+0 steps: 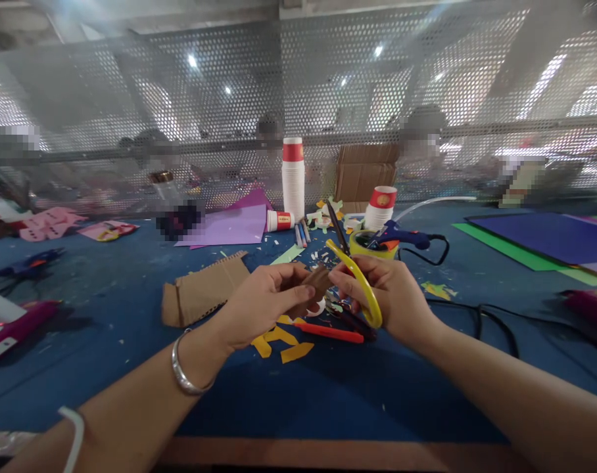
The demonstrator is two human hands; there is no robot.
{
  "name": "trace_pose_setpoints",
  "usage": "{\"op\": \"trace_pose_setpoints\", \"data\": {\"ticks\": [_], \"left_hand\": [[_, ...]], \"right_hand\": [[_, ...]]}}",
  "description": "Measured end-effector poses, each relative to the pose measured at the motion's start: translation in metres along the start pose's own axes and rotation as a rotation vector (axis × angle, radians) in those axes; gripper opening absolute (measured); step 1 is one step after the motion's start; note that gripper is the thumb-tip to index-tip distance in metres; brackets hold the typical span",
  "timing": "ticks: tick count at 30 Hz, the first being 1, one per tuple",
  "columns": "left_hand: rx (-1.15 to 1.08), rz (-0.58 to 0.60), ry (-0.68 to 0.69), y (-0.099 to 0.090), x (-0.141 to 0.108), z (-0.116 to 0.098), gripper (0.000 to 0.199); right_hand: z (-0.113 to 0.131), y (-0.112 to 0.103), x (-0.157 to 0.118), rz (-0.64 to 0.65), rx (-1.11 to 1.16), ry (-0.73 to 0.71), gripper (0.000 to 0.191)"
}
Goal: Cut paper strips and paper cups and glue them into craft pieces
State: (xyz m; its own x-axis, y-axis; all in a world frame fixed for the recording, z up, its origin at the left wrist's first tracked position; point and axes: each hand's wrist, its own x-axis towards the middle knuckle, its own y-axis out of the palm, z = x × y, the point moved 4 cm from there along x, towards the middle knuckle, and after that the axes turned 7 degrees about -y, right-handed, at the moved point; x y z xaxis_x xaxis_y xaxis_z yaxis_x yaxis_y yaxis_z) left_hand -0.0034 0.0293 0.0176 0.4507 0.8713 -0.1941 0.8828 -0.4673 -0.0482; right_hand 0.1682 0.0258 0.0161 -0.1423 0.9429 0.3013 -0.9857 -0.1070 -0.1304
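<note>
A small piece of brown cardboard (319, 281) is pinched between the thumb and fingers of my left hand (279, 292). My right hand (390, 289) is closed around yellow-handled scissors (360, 282), whose dark blades point up and away from me. Its thumb and fingertip come close to the cardboard's right end; whether they touch it I cannot tell. Under and in front of the hands lie yellow paper strips (279, 338) and an orange pen-like tool (331, 331). Left of my left hand rests a larger cardboard piece (207, 289).
Behind the hands stand a tall stack of paper cups (293, 177), a shorter stack (380, 207) and a blue glue gun (407, 235) on a yellow tape roll (372, 246). Purple paper (229, 225) lies back left, blue and green sheets (540, 236) right. A black cable (496, 315) crosses the right side.
</note>
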Motion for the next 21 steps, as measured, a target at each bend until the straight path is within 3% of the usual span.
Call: {"op": "trace_pose_setpoints", "data": {"ticks": [4,7,14,21], "left_hand": [[0.089,-0.027,0.028,-0.005,-0.002,-0.008,0.022],[0.097,-0.116,0.074,-0.011,-0.002,-0.011,0.020],[0.049,-0.288,0.174,-0.024,-0.003,-0.014,0.018],[-0.020,-0.310,0.225,-0.026,-0.005,-0.017,0.016]], "right_hand": [[-0.002,-0.006,0.001,-0.012,-0.020,-0.024,0.046],[-0.005,-0.008,0.005,0.003,-0.046,-0.051,0.045],[-0.011,-0.001,0.004,0.181,-0.128,-0.024,0.042],[-0.007,0.001,0.000,0.257,-0.357,-0.069,0.045]]}}
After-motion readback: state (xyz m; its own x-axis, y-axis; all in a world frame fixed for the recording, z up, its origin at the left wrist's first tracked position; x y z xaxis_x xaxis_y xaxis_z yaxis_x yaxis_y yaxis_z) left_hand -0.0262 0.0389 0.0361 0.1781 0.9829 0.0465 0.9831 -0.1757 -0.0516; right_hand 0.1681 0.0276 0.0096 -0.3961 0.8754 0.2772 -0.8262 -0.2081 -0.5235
